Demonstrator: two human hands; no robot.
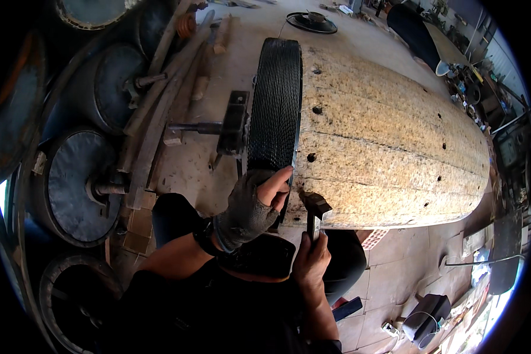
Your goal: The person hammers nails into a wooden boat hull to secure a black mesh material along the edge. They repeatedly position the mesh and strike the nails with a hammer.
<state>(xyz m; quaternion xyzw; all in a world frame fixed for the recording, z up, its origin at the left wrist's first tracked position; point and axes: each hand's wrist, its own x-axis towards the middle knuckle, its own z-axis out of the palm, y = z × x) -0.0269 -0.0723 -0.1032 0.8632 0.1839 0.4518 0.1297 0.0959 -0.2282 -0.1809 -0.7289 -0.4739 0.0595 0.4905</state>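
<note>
A large wooden drum (383,135) of long planks with dark holes lies on its side before me. Round its left end runs a wide black ribbed band (274,100) that looks like wound strands. My left hand (248,203), in a grey fingerless glove, is closed at the lower part of the band's right edge. Whatever its fingers pinch is hidden. My right hand (312,256), bare, grips the handle of a hammer (317,209). The hammer's head is close to the drum's planks, just right of my left fingers; contact cannot be told.
Dark metal drums (79,186) with shafts stand along the left, beside long wooden beams (174,100). A metal shaft (197,127) juts left from the drum's end. A black round part (311,22) lies beyond. At lower right are a dark stool-like object (426,318) and a phone-like slab (347,308).
</note>
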